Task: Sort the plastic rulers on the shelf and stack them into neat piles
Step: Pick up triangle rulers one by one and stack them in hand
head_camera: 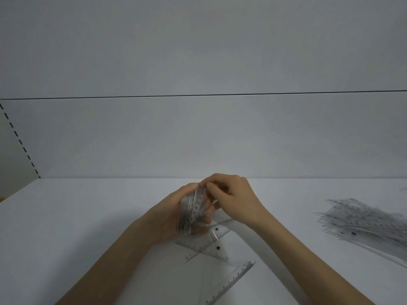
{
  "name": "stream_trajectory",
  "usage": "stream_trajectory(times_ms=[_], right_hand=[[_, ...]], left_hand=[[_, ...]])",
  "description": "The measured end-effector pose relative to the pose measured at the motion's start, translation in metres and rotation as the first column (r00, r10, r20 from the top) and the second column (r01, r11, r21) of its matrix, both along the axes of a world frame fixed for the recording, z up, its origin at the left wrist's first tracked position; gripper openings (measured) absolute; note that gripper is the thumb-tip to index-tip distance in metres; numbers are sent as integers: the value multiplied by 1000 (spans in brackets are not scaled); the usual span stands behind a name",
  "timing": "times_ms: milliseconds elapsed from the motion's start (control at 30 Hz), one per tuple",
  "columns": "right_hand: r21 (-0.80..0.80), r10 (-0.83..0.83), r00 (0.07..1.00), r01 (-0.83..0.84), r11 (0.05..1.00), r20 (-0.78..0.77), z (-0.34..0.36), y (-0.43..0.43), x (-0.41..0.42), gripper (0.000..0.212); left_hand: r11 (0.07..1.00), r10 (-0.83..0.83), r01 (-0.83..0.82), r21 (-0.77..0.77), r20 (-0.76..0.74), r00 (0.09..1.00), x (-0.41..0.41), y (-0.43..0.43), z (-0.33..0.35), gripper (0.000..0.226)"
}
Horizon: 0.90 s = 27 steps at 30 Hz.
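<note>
Step in hand, as judged: squaring up a bundle of rulers [195,208], held just above the shelf [88,205] at centre. The left hand [171,214] grips its middle; the right hand [235,194] pinches the far end with curled fingers [212,186]. Long axis runs near-left to far-right, zero mark farthest away. Loose rulers [211,245] lie beneath; a pile [363,221] sits well right. Next move calls for flush edges before laying flat.

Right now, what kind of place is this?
Likely a shop or stockroom shelving bay: white shelf board, slotted upright strip at left, white back panel. Left hand holds a bundle of clear rulers, right hand pinches its top; a heap lies right.
</note>
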State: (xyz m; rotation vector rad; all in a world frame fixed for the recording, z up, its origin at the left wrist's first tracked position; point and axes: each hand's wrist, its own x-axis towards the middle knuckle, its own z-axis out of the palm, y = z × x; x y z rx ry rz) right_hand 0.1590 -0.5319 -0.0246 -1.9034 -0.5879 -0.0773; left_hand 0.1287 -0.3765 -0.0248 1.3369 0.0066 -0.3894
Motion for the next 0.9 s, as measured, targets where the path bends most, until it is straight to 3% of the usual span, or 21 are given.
stream_trajectory(times_ms=[167,300,367,433,533,600,667,767,900], right_hand=[[132,220,951,-195,972,-219,5,-4,2,36],[96,252,945,-237,967,-208,8,-14,7,38],[-32,142,989,-143,989,-53,9,-23,13,32],[-290,96,989,-60,955,113,9,-32,18,21],[-631,170,984,-98,769,54,3,-34,19,41],[-733,205,979,-151,663,-16,-4,-28,19,64],[-775,216,976,-157,612,-27,-9,-23,20,74],[-768,226,974,-139,625,7,-10,-25,25,58],[-735,269,959,-117,667,92,-10,-26,21,18]], left_hand=[[1000,-7,6,15,80,997,2,4,0,18],[1000,-16,17,-6,124,992,6,10,-1,22],[996,42,-31,-82,137,990,9,16,-2,30],[983,121,-100,-155,133,984,13,23,-4,29],[961,201,-171,-215,125,972,17,28,-3,30],[947,244,-211,-243,115,963,18,28,-3,28],[924,301,-268,-272,86,950,19,29,-3,28],[888,361,-328,-323,46,932,22,33,-4,27],[874,373,-337,-350,37,927,21,35,-3,27]])
